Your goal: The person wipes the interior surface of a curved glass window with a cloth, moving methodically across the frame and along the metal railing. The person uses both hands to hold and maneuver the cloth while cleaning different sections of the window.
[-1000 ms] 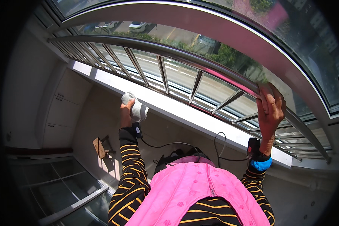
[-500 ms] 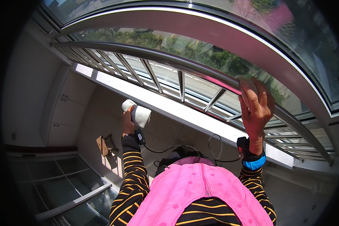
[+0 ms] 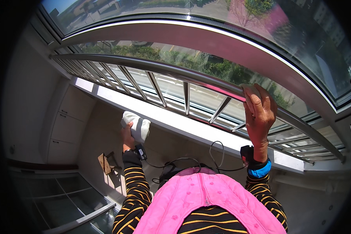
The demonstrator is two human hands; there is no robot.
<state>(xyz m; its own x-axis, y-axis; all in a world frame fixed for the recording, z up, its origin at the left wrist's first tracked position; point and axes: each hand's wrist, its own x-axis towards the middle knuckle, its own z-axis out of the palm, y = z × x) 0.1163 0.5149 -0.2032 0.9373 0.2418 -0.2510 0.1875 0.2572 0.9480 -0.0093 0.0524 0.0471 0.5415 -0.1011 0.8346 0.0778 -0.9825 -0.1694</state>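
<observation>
Two hands in view, both yours, both busy. Nearest you: pink vest (image 3: 183, 199), striped sleeves (image 3: 137, 183), blue band (image 3: 260, 171) on your right wrist. Black box (image 3: 140, 152) strapped at your left wrist; dark cable (image 3: 178, 159) loops across in front of the vest.

Your left hand (image 3: 127, 134) is closed on a folded white cloth (image 3: 139, 126). Grip is at the cloth's left edge, thumb lying on top; most of the cloth sticks out to the right of the fingers, a band of shadow across it. Underside fingers hidden. Cloth sits just on your side of the white sill (image 3: 163, 117); can't tell if it touches.

Your right hand (image 3: 261, 113) is curled over the top of the metal railing (image 3: 156, 64), fingers bent to the far side. Can't tell if anything is pinched between palm and bar.

Small wooden stool (image 3: 104, 163) on the floor, left of your left sleeve. Farther out: window frame (image 3: 175, 33) past the railing, green bushes (image 3: 222, 68) outside.
</observation>
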